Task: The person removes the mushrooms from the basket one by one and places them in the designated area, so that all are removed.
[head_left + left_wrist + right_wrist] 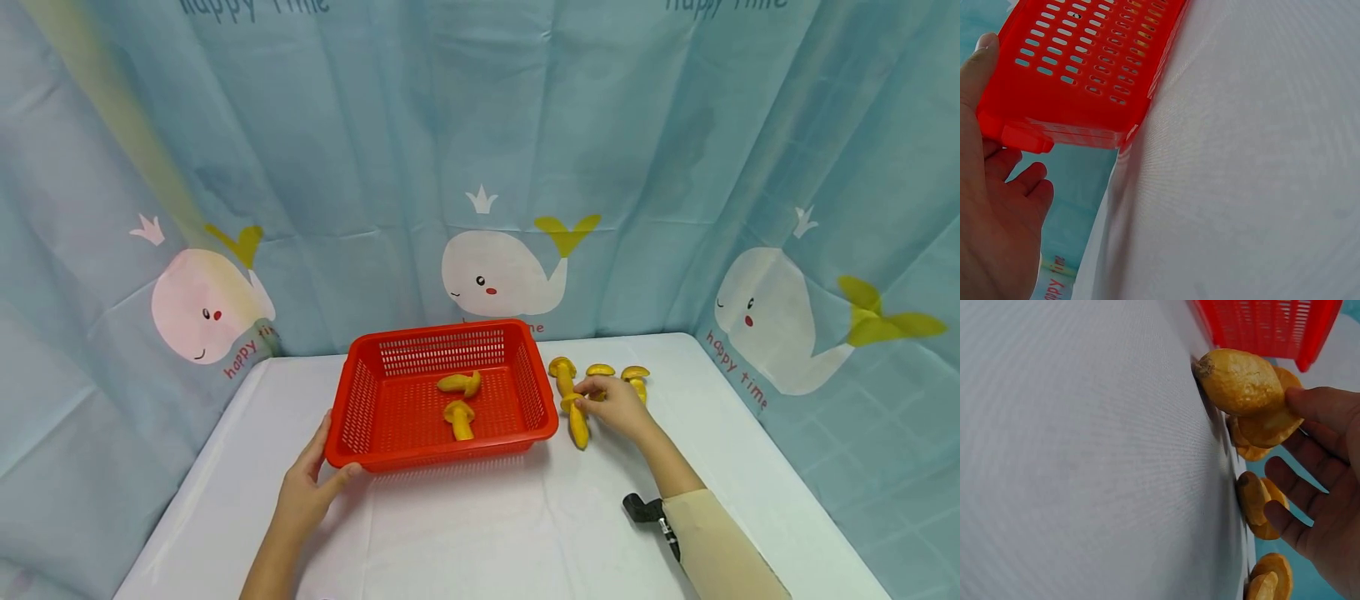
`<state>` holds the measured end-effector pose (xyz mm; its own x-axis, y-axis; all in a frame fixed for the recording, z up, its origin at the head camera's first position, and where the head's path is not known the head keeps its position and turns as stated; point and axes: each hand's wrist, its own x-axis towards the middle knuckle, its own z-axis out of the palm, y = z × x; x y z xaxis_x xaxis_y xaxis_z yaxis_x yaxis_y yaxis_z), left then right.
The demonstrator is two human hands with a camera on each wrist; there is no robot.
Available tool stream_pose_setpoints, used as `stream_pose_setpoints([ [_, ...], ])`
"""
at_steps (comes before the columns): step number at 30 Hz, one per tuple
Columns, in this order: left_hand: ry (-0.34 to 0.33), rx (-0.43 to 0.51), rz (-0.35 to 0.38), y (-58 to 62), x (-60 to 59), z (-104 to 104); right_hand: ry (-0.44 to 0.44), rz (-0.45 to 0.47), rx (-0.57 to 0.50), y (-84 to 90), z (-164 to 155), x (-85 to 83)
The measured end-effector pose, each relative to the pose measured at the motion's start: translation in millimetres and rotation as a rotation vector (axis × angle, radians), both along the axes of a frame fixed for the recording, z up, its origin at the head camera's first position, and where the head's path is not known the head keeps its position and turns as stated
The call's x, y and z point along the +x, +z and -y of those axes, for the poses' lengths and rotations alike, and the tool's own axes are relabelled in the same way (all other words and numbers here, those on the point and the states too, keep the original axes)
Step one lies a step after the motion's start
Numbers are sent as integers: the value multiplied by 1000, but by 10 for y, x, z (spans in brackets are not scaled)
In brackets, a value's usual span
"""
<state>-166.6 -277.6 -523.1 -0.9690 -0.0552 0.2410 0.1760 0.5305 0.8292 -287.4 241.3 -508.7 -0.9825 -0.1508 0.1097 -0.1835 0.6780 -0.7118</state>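
Right now the left hand [303, 492] grips the red basket [360, 400] at its near-left corner, thumb on rim. Right hand [618, 404] pinches a yellow mushroom [577, 421] lying on the table [487, 525] just right of the basket — 3 more beside it, 2 inside [459, 400].

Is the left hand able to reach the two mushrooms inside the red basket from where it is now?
Probably yes. The left hand holds the near left corner of the red basket, which is open on top, and nothing covers the two mushrooms inside. It would have to release the corner first.
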Motion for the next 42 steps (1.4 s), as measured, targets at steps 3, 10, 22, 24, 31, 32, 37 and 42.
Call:
stream_pose_setpoints([
  [3, 4, 2, 2, 2, 6, -5, -1, 8, -10, -14, -1, -8],
  [10, 1, 8, -4, 0, 2, -5, 17, 10, -22, -22, -3, -28],
  [22, -30, 33, -44, 9, -6, -10, 24, 12, 14, -2, 8, -30],
  [24, -29, 35, -42, 18, 3, -17, 27, 8, 24, -3, 9, -29],
  [31, -22, 36, -27, 39, 25, -34, 29, 6, 46, 5, 13, -23],
  [32, -23, 35, -28, 36, 25, -31, 23, 11, 52, 9, 15, -23],
  [37, -28, 29, -39, 21, 19, -17, 12, 23, 65, 111, 26, 10],
  [42, -36, 37, -49, 11, 9, -1, 37, -31, 74, 260, 29, 49],
])
